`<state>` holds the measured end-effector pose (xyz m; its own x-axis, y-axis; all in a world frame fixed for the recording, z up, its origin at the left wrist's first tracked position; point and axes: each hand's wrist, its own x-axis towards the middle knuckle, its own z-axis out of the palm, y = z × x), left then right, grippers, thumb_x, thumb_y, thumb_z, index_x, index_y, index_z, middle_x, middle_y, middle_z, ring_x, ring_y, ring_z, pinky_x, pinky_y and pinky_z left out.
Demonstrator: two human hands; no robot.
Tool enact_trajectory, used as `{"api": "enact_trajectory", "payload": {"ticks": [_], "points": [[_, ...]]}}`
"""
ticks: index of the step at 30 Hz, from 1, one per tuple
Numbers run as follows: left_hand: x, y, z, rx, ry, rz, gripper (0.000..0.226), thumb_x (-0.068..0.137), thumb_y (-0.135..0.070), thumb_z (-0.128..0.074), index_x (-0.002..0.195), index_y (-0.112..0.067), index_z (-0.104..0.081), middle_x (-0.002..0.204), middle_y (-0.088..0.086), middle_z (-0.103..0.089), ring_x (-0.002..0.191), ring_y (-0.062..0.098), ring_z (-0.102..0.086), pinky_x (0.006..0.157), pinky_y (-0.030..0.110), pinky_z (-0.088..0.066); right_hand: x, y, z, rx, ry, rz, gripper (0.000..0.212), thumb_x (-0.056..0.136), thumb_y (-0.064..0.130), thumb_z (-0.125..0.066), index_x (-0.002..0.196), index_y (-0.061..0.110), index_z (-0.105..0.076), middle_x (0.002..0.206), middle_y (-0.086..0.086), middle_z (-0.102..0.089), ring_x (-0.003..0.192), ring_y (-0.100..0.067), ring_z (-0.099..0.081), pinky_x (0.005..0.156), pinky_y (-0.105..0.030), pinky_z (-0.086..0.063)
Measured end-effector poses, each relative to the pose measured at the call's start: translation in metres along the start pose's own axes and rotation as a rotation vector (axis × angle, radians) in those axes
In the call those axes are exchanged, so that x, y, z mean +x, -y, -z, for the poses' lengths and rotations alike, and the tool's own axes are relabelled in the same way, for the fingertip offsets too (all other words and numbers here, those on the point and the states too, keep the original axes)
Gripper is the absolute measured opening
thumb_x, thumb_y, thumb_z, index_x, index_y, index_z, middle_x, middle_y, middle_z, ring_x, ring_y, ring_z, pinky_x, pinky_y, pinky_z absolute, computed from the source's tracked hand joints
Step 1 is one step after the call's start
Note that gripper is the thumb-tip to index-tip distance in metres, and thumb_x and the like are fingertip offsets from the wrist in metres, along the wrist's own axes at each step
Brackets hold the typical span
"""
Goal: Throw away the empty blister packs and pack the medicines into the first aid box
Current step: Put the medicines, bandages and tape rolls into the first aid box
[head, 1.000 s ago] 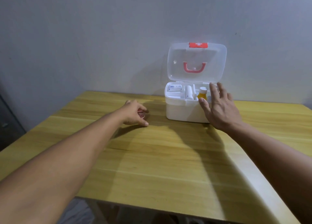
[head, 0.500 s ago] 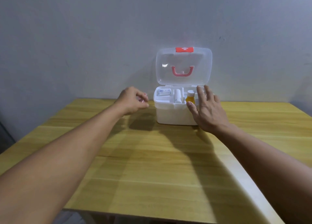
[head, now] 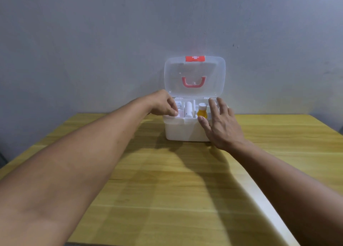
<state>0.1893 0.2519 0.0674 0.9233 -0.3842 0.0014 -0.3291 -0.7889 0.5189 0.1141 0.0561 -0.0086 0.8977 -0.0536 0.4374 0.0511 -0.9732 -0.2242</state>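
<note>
The white first aid box (head: 185, 132) stands at the far edge of the wooden table (head: 167, 190), its clear lid (head: 194, 75) with a red handle raised against the wall. In its top tray are a yellow bottle (head: 202, 111), a white tube (head: 188, 108) and a small labelled pack (head: 178, 103). My left hand (head: 163, 105) is over the tray's left compartment, fingertips pinched on a small pinkish medicine item (head: 180, 113) that is mostly hidden. My right hand (head: 222, 127) rests open against the box's front right side, fingers spread by the bottle.
A grey wall rises right behind the box. The table's pale right edge (head: 263, 199) runs diagonally under my right forearm. No blister packs or bin are in view.
My left hand lifted a small round item off the table to the left of the box and carried it right, over the tray's left compartment. The right hand stayed against the box.
</note>
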Motion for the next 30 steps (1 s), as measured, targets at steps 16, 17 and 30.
{"api": "enact_trajectory", "payload": {"ticks": [16, 17, 30], "points": [[0.002, -0.009, -0.022, -0.171, -0.260, -0.108, 0.037, 0.064, -0.008, -0.086, 0.098, -0.004, -0.072, 0.097, 0.015, -0.073, 0.089, 0.021, -0.070, 0.074, 0.029, -0.056, 0.002, -0.003, -0.002, 0.000, -0.004, 0.000, 0.071, 0.097, 0.056, -0.028, 0.153, 0.016, -0.013, 0.161, -0.013, -0.011, 0.143, -0.033, -0.019, 0.115, -0.041, -0.023], [0.001, -0.009, -0.021, -0.182, -0.247, -0.114, 0.035, 0.065, -0.008, -0.086, 0.097, -0.004, -0.072, 0.094, 0.015, -0.073, 0.086, 0.022, -0.071, 0.071, 0.029, -0.057, 0.002, -0.002, -0.002, 0.000, -0.005, 0.000, 0.071, 0.097, 0.056, -0.028, 0.153, 0.016, -0.013, 0.160, -0.013, -0.011, 0.143, -0.033, -0.019, 0.115, -0.041, -0.023], [-0.006, -0.003, -0.027, -0.379, -0.247, -0.147, 0.017, 0.070, -0.007, -0.082, 0.082, -0.004, -0.070, 0.075, 0.013, -0.073, 0.070, 0.021, -0.074, 0.065, 0.024, -0.058, 0.000, -0.001, 0.001, 0.011, -0.018, 0.002, 0.070, 0.098, 0.054, -0.030, 0.153, 0.015, -0.014, 0.160, -0.013, -0.011, 0.143, -0.032, -0.019, 0.115, -0.039, -0.022]]}}
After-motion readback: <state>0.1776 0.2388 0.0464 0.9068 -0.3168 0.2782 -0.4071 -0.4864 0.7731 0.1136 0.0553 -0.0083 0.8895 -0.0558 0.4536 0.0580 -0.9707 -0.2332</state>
